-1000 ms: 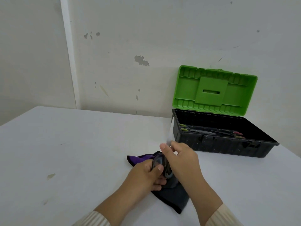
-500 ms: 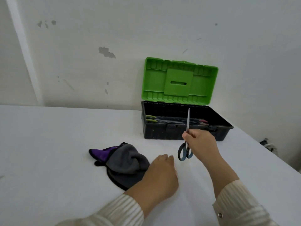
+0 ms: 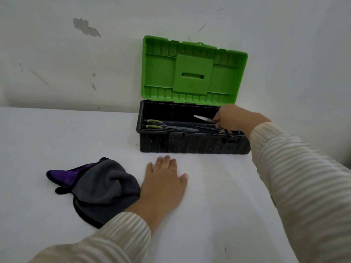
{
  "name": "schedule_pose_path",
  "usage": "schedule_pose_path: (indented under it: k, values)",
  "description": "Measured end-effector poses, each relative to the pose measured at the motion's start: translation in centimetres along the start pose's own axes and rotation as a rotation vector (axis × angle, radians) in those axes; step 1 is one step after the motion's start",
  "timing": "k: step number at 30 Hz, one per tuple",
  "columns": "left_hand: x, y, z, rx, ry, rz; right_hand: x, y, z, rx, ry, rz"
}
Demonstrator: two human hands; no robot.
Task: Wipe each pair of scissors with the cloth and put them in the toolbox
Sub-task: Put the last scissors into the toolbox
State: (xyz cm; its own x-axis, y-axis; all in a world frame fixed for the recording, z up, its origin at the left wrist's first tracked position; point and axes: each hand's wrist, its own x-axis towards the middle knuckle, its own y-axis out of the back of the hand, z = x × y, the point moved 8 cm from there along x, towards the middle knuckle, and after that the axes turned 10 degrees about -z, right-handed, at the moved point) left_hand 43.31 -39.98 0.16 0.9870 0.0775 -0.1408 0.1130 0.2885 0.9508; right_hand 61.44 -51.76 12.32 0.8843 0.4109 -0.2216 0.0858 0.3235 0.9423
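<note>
Scissors: stiff, light, sharp; held at the handle end by right hand over toolbox, back edge.
Left hand: flat, empty, beside soft cloth.

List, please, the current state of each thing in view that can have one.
toolbox: lid open, upright against the wall
green-handled scissors: closed, lying inside the toolbox
held scissors: blades together, over the toolbox
right hand: gripping the held scissors
left hand: flat on the table, empty
cloth: crumpled on the table

White table — scuffed white wall behind, paint chipped.
</note>
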Motion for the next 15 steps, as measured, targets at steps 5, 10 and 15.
schedule_pose_path:
  k: [5, 10, 15]
  values:
    - [0.3, -0.2, -0.1, 0.000, 0.017, 0.018, 4.3, -3.9, 1.1, -0.013, -0.058, -0.226]
    - [0.4, -0.3, -0.2, -0.011, 0.030, 0.015, 5.4, -5.1, 1.3, 0.049, -0.087, -0.237]
    - [0.9, -0.3, -0.3, -0.020, 0.033, 0.009, 3.4, -2.8, 1.7, 0.250, -0.149, -0.017]
